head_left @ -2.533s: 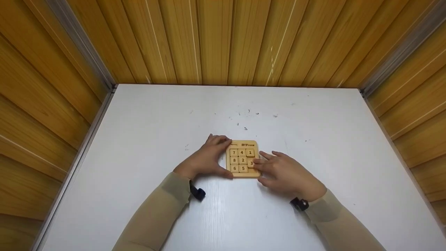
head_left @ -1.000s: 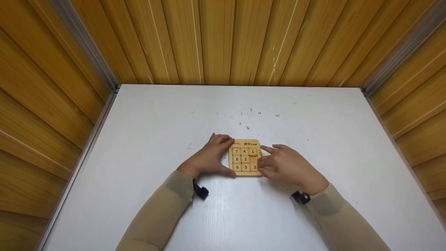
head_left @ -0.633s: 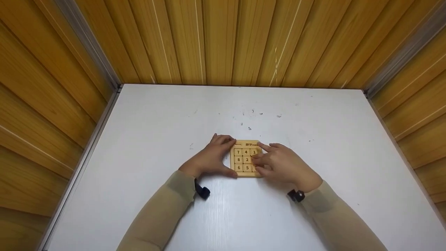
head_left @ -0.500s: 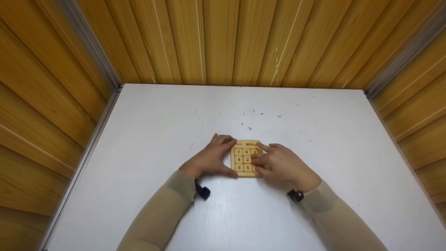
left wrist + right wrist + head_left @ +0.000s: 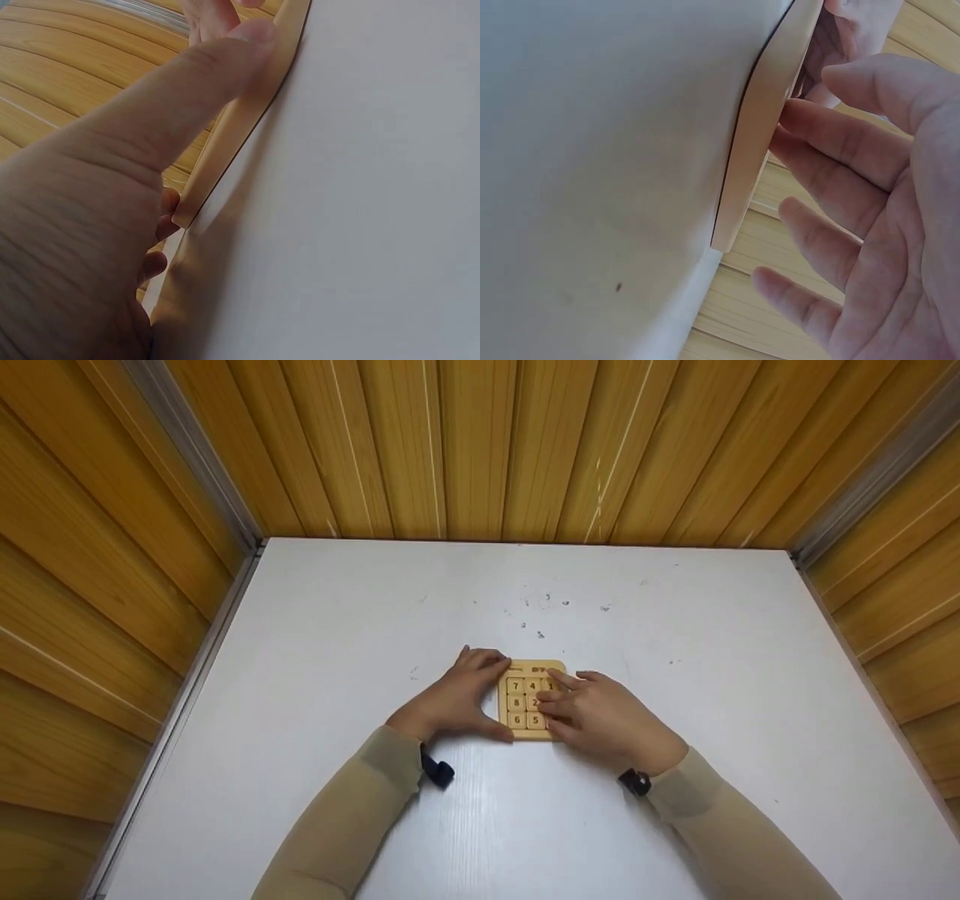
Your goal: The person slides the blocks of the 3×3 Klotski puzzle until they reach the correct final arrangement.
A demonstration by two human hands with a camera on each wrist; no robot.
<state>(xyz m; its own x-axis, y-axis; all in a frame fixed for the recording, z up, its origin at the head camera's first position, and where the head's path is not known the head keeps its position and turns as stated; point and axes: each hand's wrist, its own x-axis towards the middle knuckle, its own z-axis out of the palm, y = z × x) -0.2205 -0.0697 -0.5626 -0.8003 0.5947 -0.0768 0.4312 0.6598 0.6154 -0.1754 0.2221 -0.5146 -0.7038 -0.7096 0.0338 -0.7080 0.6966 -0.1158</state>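
Note:
A wooden number sliding puzzle (image 5: 531, 734) lies flat on the white table. My left hand (image 5: 459, 697) holds its left side, fingers at the far corner and thumb on the near one; the left wrist view shows the thumb (image 5: 225, 64) against the puzzle's side edge (image 5: 244, 120). Tiles 7, 4, 8, 6 and 5 show plainly, while tile 1 (image 5: 551, 685) and tile 2 (image 5: 532, 702) are partly covered. My right hand (image 5: 604, 716) reaches over the right column with extended fingers, the fingertips on the tiles around 2. The lower right tiles are hidden beneath it.
The white table (image 5: 337, 607) has dark scuff marks beyond the puzzle. Yellow wood-plank walls (image 5: 480, 450) stand behind and on both sides, with grey metal strips in the corners. Black camera straps (image 5: 437, 771) sit on both wrists.
The 3 tile slid toward me into the bottom right corner, opening a gap above it. Then my right hand moved left over the puzzle, its fingertips now reaching tile 2. My left hand kept its hold.

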